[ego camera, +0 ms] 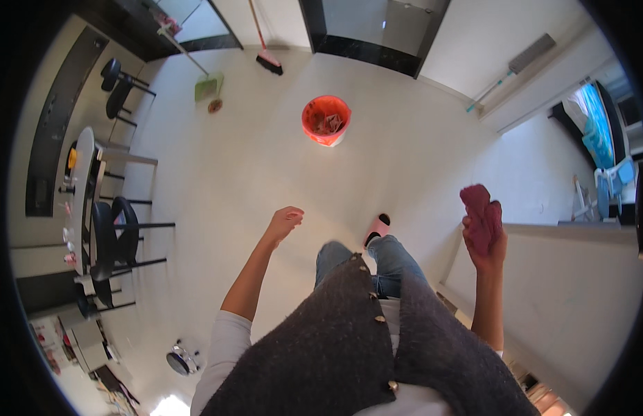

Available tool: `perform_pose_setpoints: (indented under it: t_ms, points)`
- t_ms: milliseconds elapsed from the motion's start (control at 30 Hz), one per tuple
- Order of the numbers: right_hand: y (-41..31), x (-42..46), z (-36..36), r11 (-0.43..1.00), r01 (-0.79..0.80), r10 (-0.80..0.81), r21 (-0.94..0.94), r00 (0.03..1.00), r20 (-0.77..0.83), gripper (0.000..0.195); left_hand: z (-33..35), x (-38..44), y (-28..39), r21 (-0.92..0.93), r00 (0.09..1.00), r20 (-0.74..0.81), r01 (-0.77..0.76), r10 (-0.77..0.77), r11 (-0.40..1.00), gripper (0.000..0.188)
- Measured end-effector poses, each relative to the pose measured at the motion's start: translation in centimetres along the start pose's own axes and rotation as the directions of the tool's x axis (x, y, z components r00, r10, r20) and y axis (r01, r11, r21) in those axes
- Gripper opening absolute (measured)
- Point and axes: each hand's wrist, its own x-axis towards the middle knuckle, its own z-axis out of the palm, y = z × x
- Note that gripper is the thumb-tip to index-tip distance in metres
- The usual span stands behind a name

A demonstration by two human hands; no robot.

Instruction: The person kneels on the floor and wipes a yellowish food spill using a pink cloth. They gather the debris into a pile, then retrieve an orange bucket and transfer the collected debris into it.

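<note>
My right hand is raised at the right and grips a bunched dark red cloth. The folds of the cloth stick up above my fingers and hide part of the palm. My left hand hangs in front of me over the pale floor, its fingers curled in and no object visible in it. Farther ahead on the floor stands a bucket-shaped bin with a red liner and crumpled waste inside. Below my hands, one foot shows in a pink and black slipper.
A green dustpan and a broom stand near the far wall. On the left are a table and black chairs; a low stool is behind them. A flat mop leans at the right, near a doorway.
</note>
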Motion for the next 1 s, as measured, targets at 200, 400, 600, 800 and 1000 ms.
perform_pose_setpoints:
  t_ms: [200, 400, 600, 800, 1000]
  points:
    - [-3.1, 13.9, 7.2, 0.979, -0.142, 0.134, -0.149, 0.989, -0.065, 0.033, -0.7, 7.0, 1.4, -0.137, 0.978, -0.1, 0.17, -0.185, 0.976, 0.022]
    - [-1.7, 23.6, 7.0, 0.958, -0.238, 0.199, -0.158, 0.952, -0.232, 0.043, -4.2, 22.0, -2.6, -0.11, 0.946, -0.117, 0.292, -0.304, 0.95, 0.024]
    - [-0.2, 31.5, 4.6, 0.966, -0.236, 0.207, -0.105, 0.95, -0.232, 0.047, -4.1, 42.1, -5.9, 0.249, 0.942, -0.273, 0.267, -0.197, 0.931, 0.032]
    - [5.5, 38.9, 6.6, 0.793, -0.417, 0.083, -0.444, 0.796, -0.599, 0.044, -4.5, 57.3, -6.1, 0.18, 0.873, -0.404, 0.37, -0.274, 0.912, 0.056]
    - [9.6, 46.2, 8.8, 0.913, -0.379, 0.139, -0.15, 0.634, -0.761, 0.018, -2.6, 66.4, -14.0, -0.222, 0.717, -0.509, 0.425, -0.476, 0.877, 0.059]
